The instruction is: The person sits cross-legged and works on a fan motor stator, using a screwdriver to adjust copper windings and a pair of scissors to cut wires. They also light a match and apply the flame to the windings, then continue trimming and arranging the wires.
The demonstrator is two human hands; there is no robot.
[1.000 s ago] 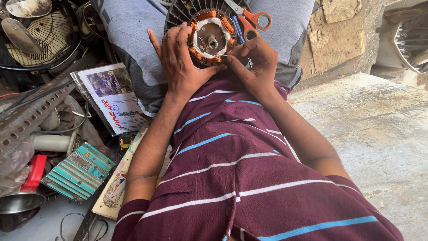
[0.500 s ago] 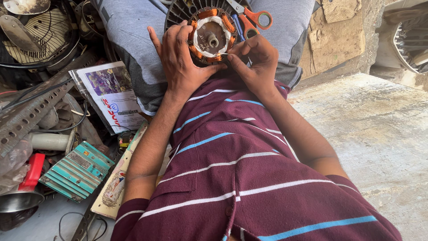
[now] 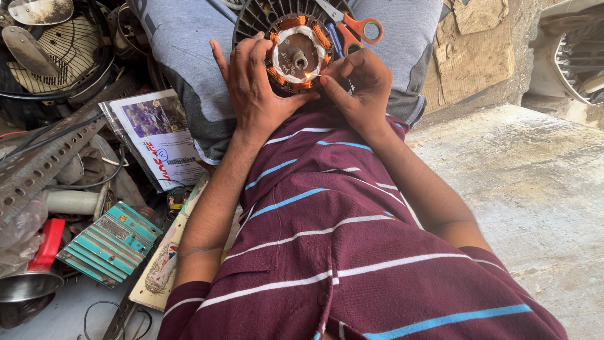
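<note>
The motor stator (image 3: 296, 53) is propped on the lap, between the two knees. It's flanked by the left hand (image 3: 258, 94) on its left and the right hand (image 3: 358, 85) on its lower right, both touching it. A pair of scissors (image 3: 355, 31) is tucked just behind it to the right. Left of the lap, a printed packet (image 3: 157, 135) is laid on the floor, with a finned circuit board (image 3: 110, 242) nearer the body and a fan guard (image 3: 56, 53) further back.

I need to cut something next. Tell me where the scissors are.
The orange-handled scissors lie at the top of the head view on the grey-trousered lap, just right of the copper-wound motor stator and above the right hand.
</note>
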